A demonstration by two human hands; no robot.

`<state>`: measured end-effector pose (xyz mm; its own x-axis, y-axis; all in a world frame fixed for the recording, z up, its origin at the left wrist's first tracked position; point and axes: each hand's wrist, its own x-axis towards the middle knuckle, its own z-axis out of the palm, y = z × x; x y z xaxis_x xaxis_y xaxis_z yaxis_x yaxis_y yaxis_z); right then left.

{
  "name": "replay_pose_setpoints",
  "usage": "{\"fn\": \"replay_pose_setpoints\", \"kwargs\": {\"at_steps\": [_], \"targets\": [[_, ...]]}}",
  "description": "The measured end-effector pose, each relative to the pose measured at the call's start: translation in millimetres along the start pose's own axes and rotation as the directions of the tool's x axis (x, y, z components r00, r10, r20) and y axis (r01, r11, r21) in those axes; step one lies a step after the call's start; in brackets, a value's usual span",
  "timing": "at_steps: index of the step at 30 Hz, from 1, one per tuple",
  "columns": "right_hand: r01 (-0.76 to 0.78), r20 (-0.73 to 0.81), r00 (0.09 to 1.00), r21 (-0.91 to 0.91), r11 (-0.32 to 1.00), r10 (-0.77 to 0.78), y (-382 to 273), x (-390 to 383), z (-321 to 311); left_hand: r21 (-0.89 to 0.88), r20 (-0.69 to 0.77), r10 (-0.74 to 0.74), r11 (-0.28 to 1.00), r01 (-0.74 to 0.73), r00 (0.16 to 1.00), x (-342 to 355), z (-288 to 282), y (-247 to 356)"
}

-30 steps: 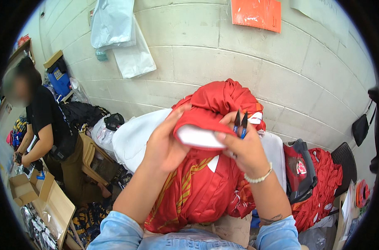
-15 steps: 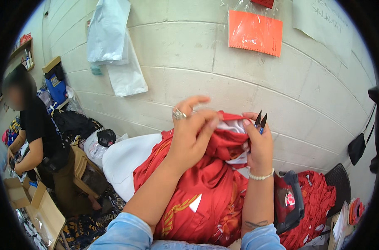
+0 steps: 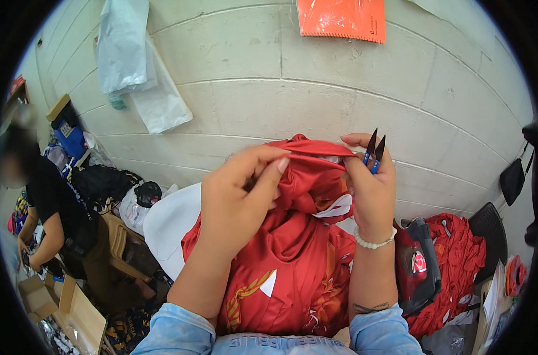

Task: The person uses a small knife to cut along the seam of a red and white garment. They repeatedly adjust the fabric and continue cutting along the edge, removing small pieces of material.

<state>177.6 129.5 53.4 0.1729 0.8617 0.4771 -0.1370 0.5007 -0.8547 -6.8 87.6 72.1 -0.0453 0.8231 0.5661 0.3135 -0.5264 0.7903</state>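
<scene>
A shiny red garment (image 3: 292, 251) with gold and white details lies bunched in front of me, its upper edge lifted and stretched between both hands. My left hand (image 3: 236, 198) pinches that edge between thumb and fingers. On the other end, my right hand (image 3: 372, 192) grips the fabric with its thumb on top. The same hand also holds small thread snips (image 3: 371, 144) with dark blades and blue handles, the two blades pointing up and apart. Part of the snips is hidden in the palm. Beneath the garment shows a white rounded surface (image 3: 169, 228).
At right sit a red, dark-rimmed case-like object (image 3: 420, 266) and more red fabric (image 3: 452, 260) on a dark chair (image 3: 491, 242). A block wall (image 3: 239, 112) rises ahead with hanging plastic bags (image 3: 127, 53). A person (image 3: 67, 213) works at left, near an open cardboard box (image 3: 79, 313).
My left hand has gone from loose, raised fingers to pinching the garment's edge, further left. The edge is now drawn out between my hands. The view has tilted down slightly.
</scene>
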Motion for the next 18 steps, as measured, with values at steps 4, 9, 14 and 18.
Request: {"fn": "replay_pose_setpoints", "kwargs": {"at_steps": [4,9,14,18], "targets": [[0.318,0.124,0.945,-0.139,0.938,-0.302,-9,-7,1,-0.478,0.091,-0.127,0.865,0.155,0.988,23,10,6],[0.188,0.136,0.977,-0.182,0.965,-0.165,-25,-13,-22,-0.574,0.346,-0.144,0.749,0.331,0.927,49,20,6],[0.154,-0.068,0.980,-0.331,0.931,-0.186,-17,1,-43,-0.830,0.364,-0.060,0.431,0.353,0.929,41,47,-4],[0.194,0.212,0.973,-0.563,0.803,-0.086,5,7,-34,-0.890,0.330,-0.020,0.327,0.318,0.944,36,56,-14]]}}
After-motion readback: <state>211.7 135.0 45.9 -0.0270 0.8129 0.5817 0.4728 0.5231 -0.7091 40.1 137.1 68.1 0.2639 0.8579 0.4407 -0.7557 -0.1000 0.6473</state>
